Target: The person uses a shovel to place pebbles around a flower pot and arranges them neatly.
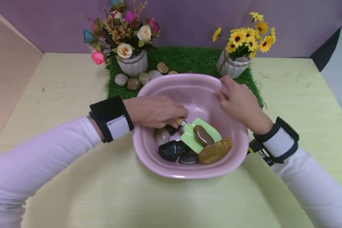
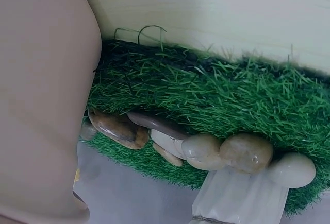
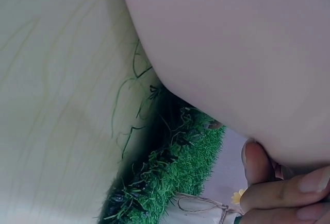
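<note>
In the head view my left hand (image 1: 158, 110) reaches over the left side of a pink basin (image 1: 185, 175). It grips the wooden handle of a small hand shovel with a light green blade (image 1: 190, 138). On the blade lies a smooth brown stone (image 1: 203, 135). Around it in the basin are a large tan stone (image 1: 215, 151), several black stones (image 1: 169, 151) and a greyish stone (image 1: 162, 137). My right hand (image 1: 240, 103) holds the basin's far right rim, its fingers (image 3: 281, 190) curled over the edge in the right wrist view.
Behind the basin lies an artificial grass mat (image 1: 185, 58). A pot of mixed flowers (image 1: 133, 65) stands at its left, a pot of yellow flowers (image 1: 232, 65) at its right. Several pebbles (image 2: 246, 153) sit on the grass. All this rests on a pale wooden table (image 1: 102, 190).
</note>
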`<state>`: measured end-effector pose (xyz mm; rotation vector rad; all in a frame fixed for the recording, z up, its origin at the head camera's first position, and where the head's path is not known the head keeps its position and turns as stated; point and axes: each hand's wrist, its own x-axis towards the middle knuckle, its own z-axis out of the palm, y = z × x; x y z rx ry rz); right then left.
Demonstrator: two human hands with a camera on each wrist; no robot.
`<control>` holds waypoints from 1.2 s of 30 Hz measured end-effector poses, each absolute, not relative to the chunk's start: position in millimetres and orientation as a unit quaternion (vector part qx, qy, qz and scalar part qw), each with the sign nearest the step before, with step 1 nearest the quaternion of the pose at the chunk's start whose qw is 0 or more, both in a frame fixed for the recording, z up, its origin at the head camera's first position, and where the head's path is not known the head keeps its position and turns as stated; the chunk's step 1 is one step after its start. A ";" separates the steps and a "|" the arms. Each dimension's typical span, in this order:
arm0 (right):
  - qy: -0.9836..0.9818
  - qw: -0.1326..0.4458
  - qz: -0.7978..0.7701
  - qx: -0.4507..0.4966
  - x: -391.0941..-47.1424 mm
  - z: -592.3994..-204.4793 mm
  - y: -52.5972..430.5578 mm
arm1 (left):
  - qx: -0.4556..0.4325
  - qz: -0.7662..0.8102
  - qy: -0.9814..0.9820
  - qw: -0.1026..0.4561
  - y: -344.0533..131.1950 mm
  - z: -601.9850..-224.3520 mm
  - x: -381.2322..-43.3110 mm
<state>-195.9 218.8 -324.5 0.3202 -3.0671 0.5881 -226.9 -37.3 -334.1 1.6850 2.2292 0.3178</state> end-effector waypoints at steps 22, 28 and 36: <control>-0.976 0.009 0.191 0.109 -194.9 -325.8 216.7 | 0.598 0.180 0.765 0.161 -41.4 -331.3 -227.1; -0.977 0.011 0.184 0.110 -195.4 -325.0 217.7 | 0.604 0.179 0.767 0.119 -42.5 -321.8 -228.3; -0.976 0.009 0.186 0.112 -195.3 -323.3 218.3 | 0.568 0.160 0.802 0.093 -51.6 -297.1 -226.3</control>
